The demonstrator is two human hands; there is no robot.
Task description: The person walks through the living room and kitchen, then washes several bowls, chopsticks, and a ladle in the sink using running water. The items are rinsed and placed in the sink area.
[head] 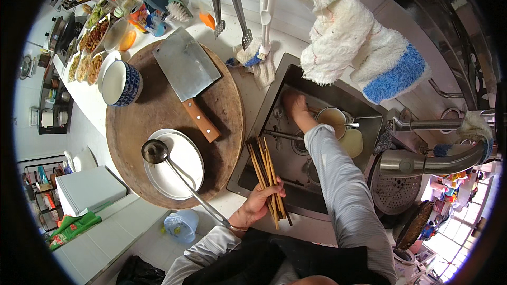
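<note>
My left hand (259, 202) is closed around a bundle of chopsticks (268, 178), some light and some dark, over the near left edge of the steel sink (247, 182). Reaching down into the sink, my right hand (294, 107) is bent at its far left side, beside a metal spoon (278, 113); the fingers are hard to make out, so its grip cannot be told. Right of that hand sits a round cup (332, 118) of cloudy liquid, with a spoon handle (351, 125) across its rim. A pale yellowish piece (351, 142) lies next to the cup.
On a round wooden chopping board (130, 134) lie a cleaver (188, 63), stacked blue-and-white bowls (132, 83), and white plates (186, 150) with a ladle (155, 151). White and blue towels (340, 27) hang above the sink. A metal faucet (404, 166) stands at right; a blue bin (181, 225) is below.
</note>
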